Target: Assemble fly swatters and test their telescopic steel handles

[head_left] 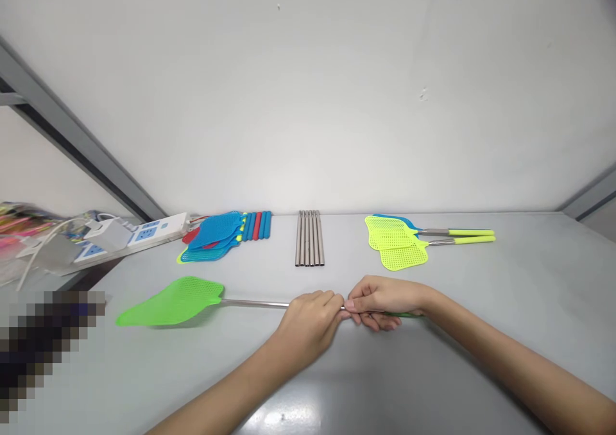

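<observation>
A green fly swatter (185,301) lies across the front of the table, its mesh head to the left and its metal rod (255,304) drawn out towards the right. My left hand (312,316) is wrapped round the rod near its middle. Right beside it, my right hand (378,300) pinches the same rod between thumb and fingers. Part of a green handle shows under my right wrist; the rest of it is hidden by the hand. The two hands meet at the fingertips.
Behind are blue, red and yellow swatter heads (216,233), coloured handles (257,226) and several metal rods (310,239). Yellow swatters with handles (403,255) lie at back right, over a blue one. A white power strip (144,235) with plugs sits left. A wall rises behind.
</observation>
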Demonstrator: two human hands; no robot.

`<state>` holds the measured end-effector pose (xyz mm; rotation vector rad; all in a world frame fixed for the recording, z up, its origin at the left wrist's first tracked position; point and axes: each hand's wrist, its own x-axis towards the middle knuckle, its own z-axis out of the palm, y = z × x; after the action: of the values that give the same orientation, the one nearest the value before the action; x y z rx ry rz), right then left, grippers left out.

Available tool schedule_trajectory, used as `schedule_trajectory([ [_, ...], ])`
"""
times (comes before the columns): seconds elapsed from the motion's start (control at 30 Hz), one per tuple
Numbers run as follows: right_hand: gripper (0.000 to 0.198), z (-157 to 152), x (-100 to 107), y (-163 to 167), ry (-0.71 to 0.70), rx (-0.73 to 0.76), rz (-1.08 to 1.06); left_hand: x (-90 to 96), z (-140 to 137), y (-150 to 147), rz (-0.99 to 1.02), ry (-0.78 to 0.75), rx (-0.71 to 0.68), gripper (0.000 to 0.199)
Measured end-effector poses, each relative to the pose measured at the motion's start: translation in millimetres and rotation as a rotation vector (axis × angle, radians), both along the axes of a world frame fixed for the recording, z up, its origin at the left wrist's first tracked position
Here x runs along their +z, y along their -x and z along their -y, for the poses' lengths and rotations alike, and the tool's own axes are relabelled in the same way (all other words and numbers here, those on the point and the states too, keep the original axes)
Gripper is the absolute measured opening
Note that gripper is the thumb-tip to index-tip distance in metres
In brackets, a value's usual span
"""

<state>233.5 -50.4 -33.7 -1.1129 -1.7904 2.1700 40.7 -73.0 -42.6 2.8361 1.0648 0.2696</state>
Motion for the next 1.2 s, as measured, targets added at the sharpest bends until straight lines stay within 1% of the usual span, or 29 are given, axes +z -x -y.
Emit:
schedule_trajectory([
  [0.17,0.03,0.2,0.3,0.8,-0.013,0.005,-0.019,-2.4,-1.5,0.5,0.013,-0.003,0.004,0.026],
  [0.37,0.031,0.6,0.1,0.7,-0.02,-0.002,-0.016,2.2,-0.4,-0.5,0.011,0.044,0.024,0.026],
  [0.57,0.031,0.3,2.6,0.8,-0.009,-0.004,-0.022,2.7,-1.0,-1.0,0.003,0.048,0.032,0.026],
  [1.0,0.031,0.1,-2.5,1.6,0.018,-0.018,-0.054,2.2,-2.3,0.4,0.015,0.057,0.03,0.025],
  [1.2,0.031,1.5,-3.6,2.2,-0.003,-0.029,-0.057,1.2,-2.4,0.9,0.019,0.063,0.024,0.026],
])
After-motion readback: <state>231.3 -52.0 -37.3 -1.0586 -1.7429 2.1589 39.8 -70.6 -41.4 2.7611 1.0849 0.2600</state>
